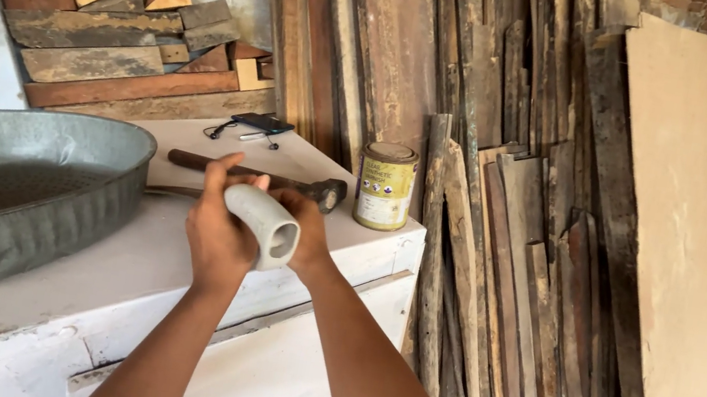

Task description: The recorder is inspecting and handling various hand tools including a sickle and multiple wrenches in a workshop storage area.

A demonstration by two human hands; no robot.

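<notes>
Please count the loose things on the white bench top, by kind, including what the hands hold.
Grey oval metal tub: 1
Wooden-handled hammer: 1
Round yellow-labelled tin can: 1
Black flat phone: 1
White short pipe piece, in both hands: 1
Total: 5

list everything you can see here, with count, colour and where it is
pipe piece: one, white, short and hollow, held in both hands
hammer: one, dark, on the bench behind the hands
tin can: one, yellow label, bench's right corner
metal tub: one, grey, bench's left
bench: one, white
phone: one, dark, back of bench
wood offcuts: many, brown, stacked at back wall
planks: many, brown, leaning right
board: one, tan, leaning far right
left hand: on the pipe
right hand: on the pipe
</notes>
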